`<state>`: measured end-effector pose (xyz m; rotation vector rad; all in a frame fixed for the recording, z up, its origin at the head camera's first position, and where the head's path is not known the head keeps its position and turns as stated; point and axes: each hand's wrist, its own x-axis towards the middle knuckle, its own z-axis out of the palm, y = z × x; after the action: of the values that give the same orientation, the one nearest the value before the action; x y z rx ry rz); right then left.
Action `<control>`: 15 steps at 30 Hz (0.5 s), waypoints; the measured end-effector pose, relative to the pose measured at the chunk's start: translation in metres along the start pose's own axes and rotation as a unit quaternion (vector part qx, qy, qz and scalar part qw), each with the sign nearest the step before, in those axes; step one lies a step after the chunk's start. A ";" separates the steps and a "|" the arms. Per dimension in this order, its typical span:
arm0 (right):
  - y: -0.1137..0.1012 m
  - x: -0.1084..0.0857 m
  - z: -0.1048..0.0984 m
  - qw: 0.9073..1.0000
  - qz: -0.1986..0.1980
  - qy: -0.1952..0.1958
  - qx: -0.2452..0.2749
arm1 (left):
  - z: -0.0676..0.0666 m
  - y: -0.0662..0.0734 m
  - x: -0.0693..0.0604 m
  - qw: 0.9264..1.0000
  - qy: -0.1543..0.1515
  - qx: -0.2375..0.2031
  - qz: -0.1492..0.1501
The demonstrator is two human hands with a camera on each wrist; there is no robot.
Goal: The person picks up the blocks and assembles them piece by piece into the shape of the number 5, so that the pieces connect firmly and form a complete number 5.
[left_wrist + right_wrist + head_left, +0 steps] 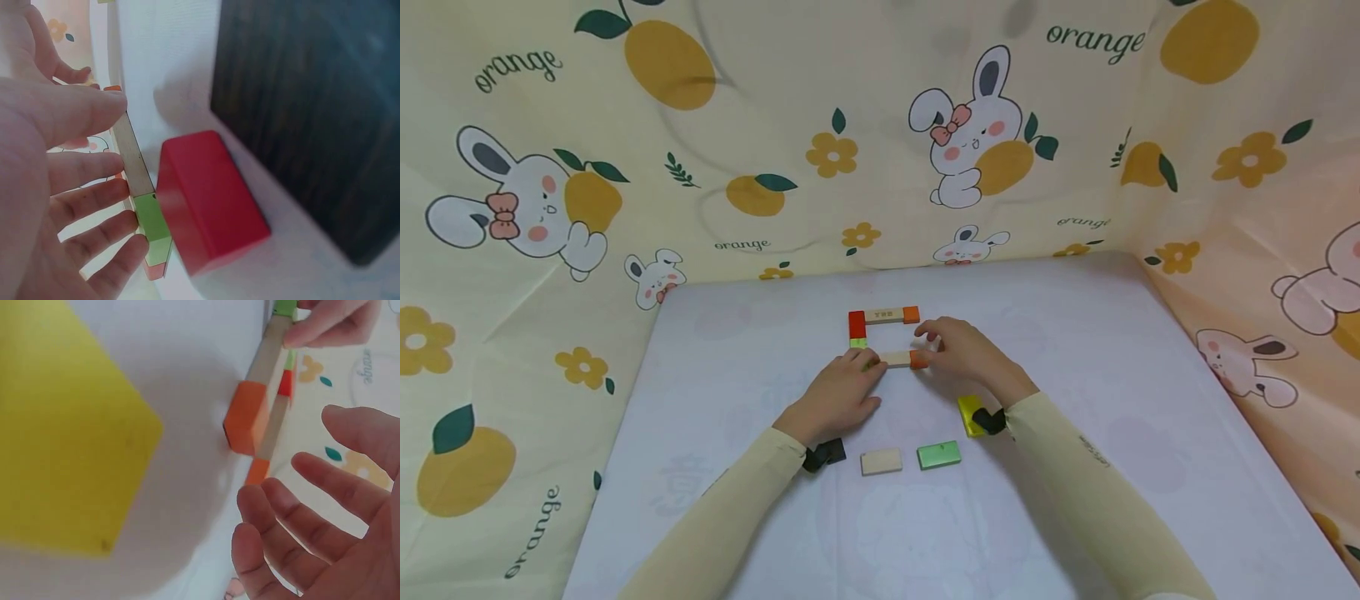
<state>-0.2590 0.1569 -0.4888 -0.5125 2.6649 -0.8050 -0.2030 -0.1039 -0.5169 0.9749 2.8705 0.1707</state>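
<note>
Seemingly part-laid as block outline (883, 317); leaving yellow block (971, 415), green block (938, 455), pale block (881, 462). Gripping nothing: left hand (841, 389), right hand (967, 352) (fingers relaxed).

The head camera looks forward and down from above, taking in the tabletop (1075, 325) and the cloth (865, 67) behind it. Both wrist cameras sit low and close, tipped sideways, facing along the left hand (842, 393) and right hand (968, 350); all three views share the nearer pale block (897, 359).

The pale block (135, 164) looks bare, matt wood; the red block (215, 200), smooth paint; the backdrop (850, 67), creased cloth.
</note>
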 end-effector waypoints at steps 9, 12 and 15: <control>0.005 -0.024 -0.017 1.000 0.002 0.028 0.001 | -0.001 0.002 -0.001 1.000 -0.008 0.001 -0.009; 0.008 -0.033 -0.020 0.999 0.004 0.032 -0.002 | -0.001 0.002 -0.002 1.000 -0.007 0.000 -0.008; 0.012 -0.043 -0.022 0.999 0.006 0.034 -0.007 | 0.000 0.002 -0.002 1.000 -0.006 -0.004 -0.007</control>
<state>-0.2324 0.1942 -0.4705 -0.4809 2.7353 -0.8139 -0.2004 -0.1038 -0.5163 0.9515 2.8631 0.1740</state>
